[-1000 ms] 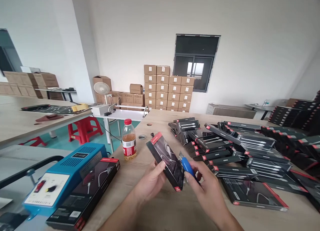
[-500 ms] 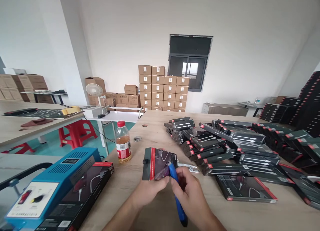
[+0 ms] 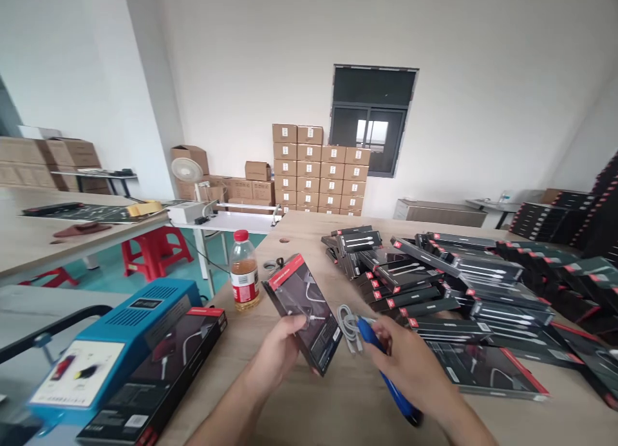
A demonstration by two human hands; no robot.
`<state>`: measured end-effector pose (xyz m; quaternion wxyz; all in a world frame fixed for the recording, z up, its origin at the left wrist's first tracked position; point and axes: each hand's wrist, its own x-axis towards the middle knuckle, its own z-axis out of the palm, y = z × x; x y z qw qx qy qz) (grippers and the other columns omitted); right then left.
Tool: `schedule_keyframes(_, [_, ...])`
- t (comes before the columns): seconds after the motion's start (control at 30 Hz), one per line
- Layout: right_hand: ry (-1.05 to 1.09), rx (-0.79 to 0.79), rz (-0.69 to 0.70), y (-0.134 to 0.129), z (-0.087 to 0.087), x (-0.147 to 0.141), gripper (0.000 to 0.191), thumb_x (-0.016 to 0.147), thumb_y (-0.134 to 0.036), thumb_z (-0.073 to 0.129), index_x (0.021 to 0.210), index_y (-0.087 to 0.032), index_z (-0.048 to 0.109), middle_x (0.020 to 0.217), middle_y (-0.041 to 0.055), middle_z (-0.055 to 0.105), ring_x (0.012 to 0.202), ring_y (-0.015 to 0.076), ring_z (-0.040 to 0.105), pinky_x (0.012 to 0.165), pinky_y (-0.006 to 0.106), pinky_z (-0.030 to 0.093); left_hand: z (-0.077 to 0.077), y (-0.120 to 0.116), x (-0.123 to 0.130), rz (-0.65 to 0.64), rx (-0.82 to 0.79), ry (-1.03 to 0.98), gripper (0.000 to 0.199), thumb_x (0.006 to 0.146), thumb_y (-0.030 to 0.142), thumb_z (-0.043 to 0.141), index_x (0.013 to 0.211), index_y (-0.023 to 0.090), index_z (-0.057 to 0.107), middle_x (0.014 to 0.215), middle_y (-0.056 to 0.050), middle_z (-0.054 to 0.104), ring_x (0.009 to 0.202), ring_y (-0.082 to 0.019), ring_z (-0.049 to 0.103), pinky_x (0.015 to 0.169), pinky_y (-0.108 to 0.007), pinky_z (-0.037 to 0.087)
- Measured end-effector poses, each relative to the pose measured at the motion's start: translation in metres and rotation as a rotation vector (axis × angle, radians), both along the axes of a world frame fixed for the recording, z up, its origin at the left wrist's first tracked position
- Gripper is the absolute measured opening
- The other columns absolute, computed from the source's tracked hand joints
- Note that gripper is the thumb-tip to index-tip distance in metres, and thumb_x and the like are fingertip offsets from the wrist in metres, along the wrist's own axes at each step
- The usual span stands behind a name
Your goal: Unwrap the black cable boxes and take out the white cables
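My left hand [image 3: 277, 349] grips a thin black retail box [image 3: 316, 304] with a red band and a cable picture; the box is tilted, its printed face toward me. The thumb presses on the front and the other fingers are hidden behind. A small black part [image 3: 280, 262] shows at the box's upper end. Closed round what look like blue-handled pliers [image 3: 398, 394], my right hand [image 3: 405, 356] is a little right of the box. Between the two hands a coiled grey-white cable [image 3: 348, 324] lies on the table, partly behind the tool's tip.
A heap of similar black boxes [image 3: 410, 272] covers the table's right side. To the left are a drink bottle [image 3: 245, 278], a blue machine [image 3: 125, 336] and another black box [image 3: 168, 362] leaning beside it. Cartons [image 3: 309, 169] are stacked by the far wall.
My right hand has moved the blue tool away from the box, to the right. My left hand has turned and tilted the box, so more of its face and the cable show.
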<state>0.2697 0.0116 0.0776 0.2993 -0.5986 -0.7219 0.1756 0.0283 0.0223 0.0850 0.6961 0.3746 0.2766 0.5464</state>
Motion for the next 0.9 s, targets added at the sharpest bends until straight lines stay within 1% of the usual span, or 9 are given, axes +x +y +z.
schedule_keyframes(0.07, [-0.253, -0.122, -0.018, -0.009, 0.004, 0.009, 0.005, 0.076, -0.026, 0.062, 0.081, -0.024, 0.063, 0.077, 0.0016, 0.072, 0.072, 0.0226, 0.065, 0.062, 0.029, 0.033, 0.008, 0.004, 0.0, 0.05, -0.04, 0.013, 0.039, 0.07, 0.044, 0.075, 0.095, 0.014, 0.074, 0.09, -0.012, 0.078, 0.082, -0.032, 0.073, 0.053, -0.033, 0.053])
schedule_keyframes(0.13, [-0.41, -0.213, -0.051, -0.016, 0.004, 0.016, 0.007, 0.069, -0.022, 0.066, 0.074, -0.023, 0.062, 0.079, 0.0031, 0.073, 0.075, 0.0242, 0.066, 0.059, 0.028, 0.028, 0.012, 0.006, 0.0, 0.133, -0.077, 0.014, 0.035, 0.071, 0.043, 0.074, 0.091, 0.015, 0.072, 0.088, -0.009, 0.078, 0.082, -0.029, 0.073, 0.059, -0.032, 0.054])
schedule_keyframes(0.3, [-0.479, -0.219, -0.088, -0.014, -0.001, 0.023, 0.02, 0.056, -0.023, 0.079, 0.062, -0.023, 0.06, 0.07, 0.0041, 0.072, 0.068, 0.0248, 0.066, 0.054, 0.027, 0.021, 0.013, 0.009, 0.002, 0.223, -0.153, 0.006, 0.031, 0.08, 0.043, 0.068, 0.097, 0.017, 0.069, 0.085, -0.006, 0.078, 0.082, -0.026, 0.073, 0.072, -0.034, 0.055])
schedule_keyframes(0.37, [-0.406, -0.122, -0.134, -0.009, 0.0, 0.02, 0.022, 0.062, -0.033, 0.079, 0.06, -0.024, 0.059, 0.065, 0.004, 0.071, 0.062, 0.0241, 0.064, 0.052, 0.027, 0.022, 0.01, 0.01, 0.006, 0.199, -0.186, 0.016, 0.032, 0.084, 0.045, 0.065, 0.097, 0.016, 0.069, 0.086, -0.007, 0.079, 0.085, -0.027, 0.074, 0.077, -0.036, 0.055])
schedule_keyframes(0.43, [-0.226, 0.005, -0.132, -0.005, 0.002, 0.011, 0.029, 0.079, -0.047, 0.068, 0.064, -0.025, 0.058, 0.063, 0.0032, 0.069, 0.059, 0.0224, 0.062, 0.052, 0.028, 0.027, 0.005, 0.01, 0.012, 0.148, -0.216, 0.034, 0.034, 0.084, 0.046, 0.064, 0.096, 0.015, 0.07, 0.088, -0.008, 0.079, 0.088, -0.027, 0.075, 0.084, -0.038, 0.055])
schedule_keyframes(0.53, [0.074, 0.118, 0.036, -0.005, 0.001, -0.011, 0.041, 0.094, -0.057, 0.049, 0.07, -0.025, 0.055, 0.062, 0.0002, 0.064, 0.058, 0.0191, 0.058, 0.055, 0.028, 0.034, -0.002, 0.008, 0.023, 0.04, -0.19, 0.056, 0.039, 0.082, 0.048, 0.066, 0.095, 0.012, 0.071, 0.092, -0.011, 0.08, 0.092, -0.029, 0.074, 0.091, -0.039, 0.054])
schedule_keyframes(0.67, [0.177, 0.138, 0.165, -0.01, -0.007, -0.035, 0.043, 0.092, -0.056, 0.056, 0.065, -0.024, 0.046, 0.059, -0.0032, 0.054, 0.056, 0.0156, 0.05, 0.055, 0.026, 0.031, -0.01, 0.002, 0.031, -0.057, -0.143, 0.077, 0.044, 0.081, 0.052, 0.068, 0.099, 0.012, 0.073, 0.094, -0.011, 0.08, 0.093, -0.029, 0.074, 0.091, -0.04, 0.054])
schedule_keyframes(0.77, [0.226, 0.174, 0.19, -0.009, -0.011, -0.04, 0.047, 0.101, -0.052, 0.042, 0.064, -0.023, 0.042, 0.061, -0.0026, 0.052, 0.058, 0.0149, 0.048, 0.057, 0.026, 0.033, -0.013, -0.002, 0.03, -0.127, -0.142, 0.052, 0.048, 0.082, 0.057, 0.069, 0.099, 0.013, 0.074, 0.093, -0.012, 0.08, 0.091, -0.028, 0.074, 0.088, -0.039, 0.055])
schedule_keyframes(0.9, [0.234, 0.243, 0.185, -0.006, -0.008, -0.035, 0.048, 0.104, -0.048, 0.034, 0.065, -0.023, 0.044, 0.062, -0.0017, 0.054, 0.058, 0.015, 0.05, 0.057, 0.026, 0.035, -0.011, -0.004, 0.028, -0.222, -0.026, 0.037, 0.043, 0.072, 0.037, 0.084, 0.107, 0.015, 0.073, 0.102, -0.012, 0.079, 0.093, -0.027, 0.073, 0.087, -0.036, 0.055])
